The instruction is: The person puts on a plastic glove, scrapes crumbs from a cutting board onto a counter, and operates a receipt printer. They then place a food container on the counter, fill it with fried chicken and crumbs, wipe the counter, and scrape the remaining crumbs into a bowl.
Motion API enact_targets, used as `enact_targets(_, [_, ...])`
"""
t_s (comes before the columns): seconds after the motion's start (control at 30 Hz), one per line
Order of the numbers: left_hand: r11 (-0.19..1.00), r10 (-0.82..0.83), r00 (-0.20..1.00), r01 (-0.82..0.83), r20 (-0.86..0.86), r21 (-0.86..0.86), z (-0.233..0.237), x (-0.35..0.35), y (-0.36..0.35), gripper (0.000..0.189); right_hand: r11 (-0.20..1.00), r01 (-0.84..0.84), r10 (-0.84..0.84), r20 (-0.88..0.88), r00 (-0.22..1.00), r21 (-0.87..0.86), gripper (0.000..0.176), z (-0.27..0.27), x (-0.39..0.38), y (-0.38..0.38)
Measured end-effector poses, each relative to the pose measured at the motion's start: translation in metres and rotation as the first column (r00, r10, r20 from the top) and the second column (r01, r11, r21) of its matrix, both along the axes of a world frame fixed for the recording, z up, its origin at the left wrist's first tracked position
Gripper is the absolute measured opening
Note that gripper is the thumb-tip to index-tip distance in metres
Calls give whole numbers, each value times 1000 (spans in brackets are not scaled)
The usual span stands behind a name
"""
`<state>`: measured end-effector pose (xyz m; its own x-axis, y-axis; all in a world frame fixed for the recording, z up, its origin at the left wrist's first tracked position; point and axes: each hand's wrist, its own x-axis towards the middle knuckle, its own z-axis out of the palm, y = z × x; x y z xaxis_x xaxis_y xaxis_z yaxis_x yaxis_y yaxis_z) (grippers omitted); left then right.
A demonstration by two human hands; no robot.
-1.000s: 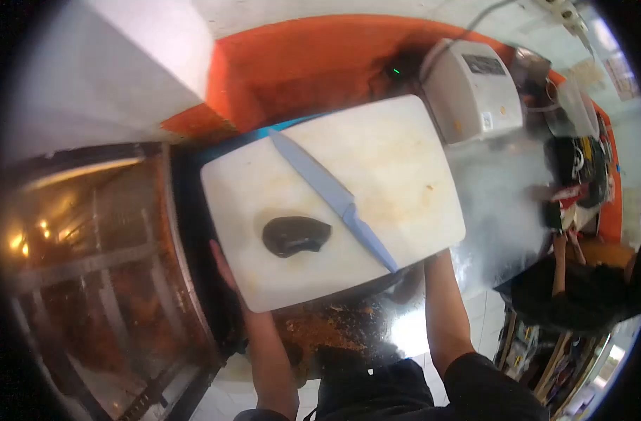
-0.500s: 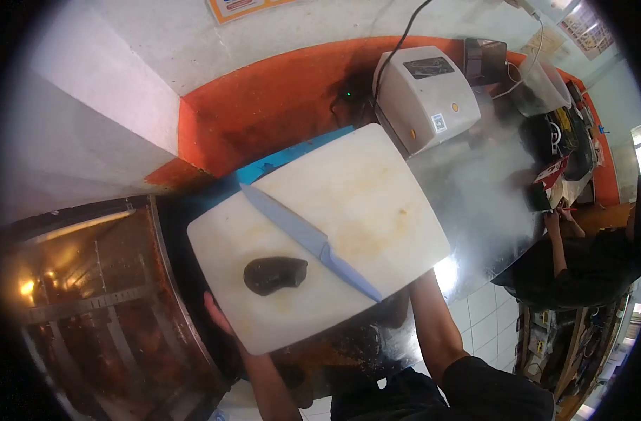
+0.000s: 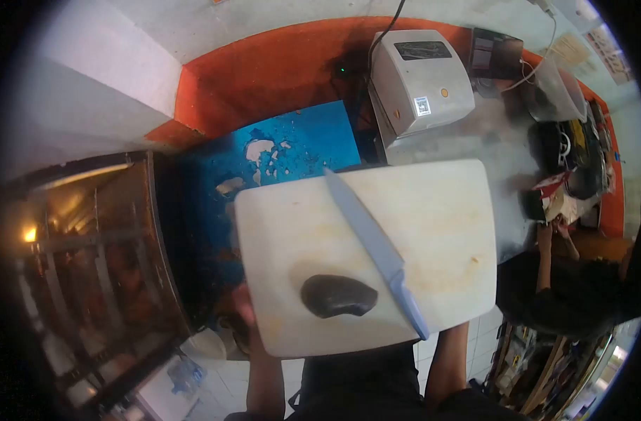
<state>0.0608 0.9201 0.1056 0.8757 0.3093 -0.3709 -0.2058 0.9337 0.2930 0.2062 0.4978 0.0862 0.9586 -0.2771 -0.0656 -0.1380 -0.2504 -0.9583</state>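
Both my hands hold up a white cutting board. My left hand grips its left edge; part of it shows there, blurred, and the rest is under the board. At the lower right, my right hand is hidden beneath the board, with only the wrist and forearm showing. A knife with a blue-grey blade lies diagonally on top, its tip at the far edge and its pale blue handle just past the near edge. Left of the handle rests a dark, smooth, curved stone-like lump. Neither hand touches the knife or the lump.
Behind the board is a blue surface with peeling patches. A grey boxy machine stands on the metal counter. A glass-sided cabinet is at left. At right, another person's hands hold something.
The board, with knife and lump on it, has shifted right and turned clockwise in view. More of the blue surface shows behind it. My hands keep their hold.
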Motion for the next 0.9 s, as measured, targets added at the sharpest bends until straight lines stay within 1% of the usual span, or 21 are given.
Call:
enact_targets(0.07, [990,26,997,-17,67,-138,-72,-15,-30,45,1000,27,-27,12,1000,-8,62,3,1,-33])
enact_targets(0.1, [978,54,994,-34,94,-205,-100,-27,-48,42,999,32,-32,7,999,-13,62,4,2,-47])
enact_targets(0.13, [960,102,988,-66,120,-270,-113,-35,-72,40,1000,24,-24,7,1000,-16,62,4,6,-64])
enact_targets(0.2, [986,-9,990,32,144,-161,-54,9,-110,38,999,30,-31,-20,999,-17,62,5,9,-93])
enact_targets(0.23, [989,26,989,-5,143,-145,-65,25,-125,38,1000,24,-25,-19,1000,-12,62,1,16,-105])
enact_targets(0.3, [987,90,910,-28,405,-158,-81,35,-156,39,1000,14,-14,-30,999,-6,62,-3,22,-130])
enact_targets(0.33, [987,113,916,-57,386,-153,-77,41,-172,39,1000,1,-1,-40,999,-6,62,-6,28,-139])
enact_targets(0.47, [920,95,928,56,359,-388,-44,98,-207,42,1000,-20,21,-53,998,18,62,-22,53,-166])
enact_targets(0.5, [894,85,935,81,345,-440,-40,102,-211,43,999,-30,31,-62,998,23,62,-27,58,-169])
enact_targets(0.53, [907,80,940,70,333,-416,-46,105,-212,43,999,-31,34,-67,997,32,62,-29,65,-173])
enact_targets(0.6, [924,-62,948,172,311,-340,-69,103,-216,41,998,-48,51,-81,995,40,62,-36,77,-177])
enact_targets(0.63, [934,-49,950,153,308,-322,-74,105,-217,41,997,-65,68,-81,994,44,62,-38,86,-178])
enact_targets(0.7, [963,-92,970,145,226,-227,-78,106,-220,45,995,-85,89,-79,993,54,62,-28,95,-181])
enact_targets(0.73, [968,-81,970,131,230,-212,-78,106,-218,45,994,-93,97,-77,992,58,62,-36,99,-179])
enact_targets(0.77, [990,-142,990,142,26,-3,-75,104,-217,47,993,-98,103,-75,992,61,62,-36,102,-177])
enact_targets(0.8, [964,-150,970,187,-193,190,-71,102,-216,48,993,-102,106,-76,991,64,62,-38,106,-176])
enact_targets(0.83, [964,-139,970,179,-198,198,-72,105,-216,48,991,-110,116,-82,990,70,62,-46,107,-174])
enact_targets(0.87, [990,-115,993,117,29,-75,-63,113,-217,51,991,-110,116,-87,989,72,62,-50,106,-170])
enact_targets(0.9, [930,-14,972,100,236,-353,-59,117,-218,55,991,-112,118,-95,988,73,62,-52,108,-169])
